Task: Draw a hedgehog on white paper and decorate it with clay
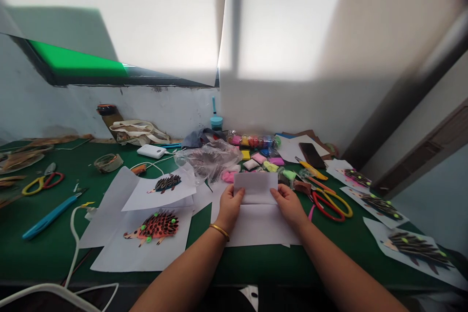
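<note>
At the left of the green worktop (pixel 18 261), scissors (pixel 47 174), then a blue cutter (pixel 51 216) lying aslant nearer the front, with a white cable (pixel 77 240) just beside it. Farther back, a tape roll (pixel 108 163) and a white power bank (pixel 151 151). Close to the wall (pixel 175 107), a dark-capped bottle (pixel 110 119), a pale cloth bag (pixel 141 131) and a light-blue pot (pixel 217 121). Toward the right, a dark phone (pixel 312 155) near a yellow cutter (pixel 311 169).

Bright backlight above, stretched edges.
</note>
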